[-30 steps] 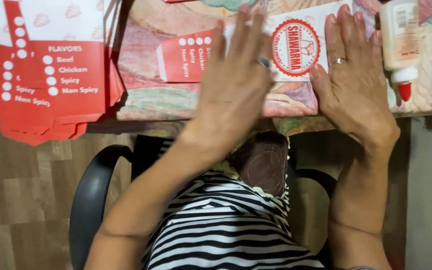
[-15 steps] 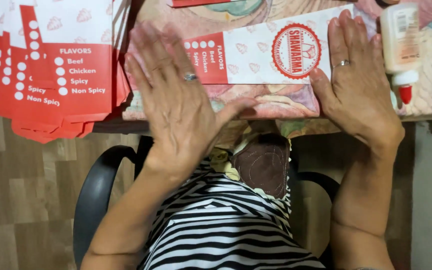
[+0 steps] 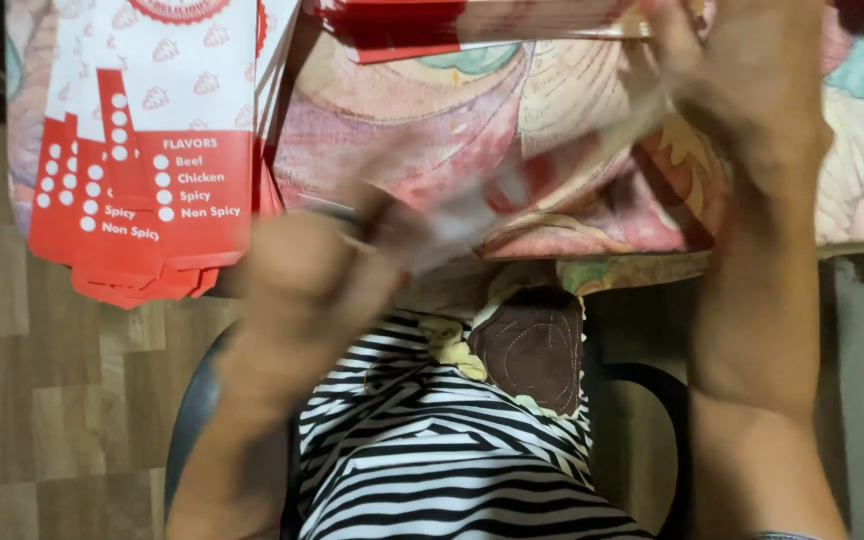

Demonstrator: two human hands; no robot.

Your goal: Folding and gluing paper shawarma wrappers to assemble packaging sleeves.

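Red-and-white carton (image 3: 552, 190), flat on the surface (image 3: 572, 120) before, now lifts, blurred, between left hand (image 3: 302, 290) and right hand (image 3: 742, 90); their grip cannot be told.

stack of flat cartons (image 3: 142, 170): at about ten o'clock, hanging over the near table edge; flat, oblong, unfolded sleeves fanned one over another; upper part white with small pale red motifs, lower part solid red with white dots and white print.
top carton of the stack: part of a round red emblem shows at its upper edge, cut off by the frame.
second red and white pile (image 3: 452, 20): at twelve o'clock, along the top edge; flat, red with a pale strip.
moving carton (image 3: 512, 190): near centre; a pale blur, details unreadable.
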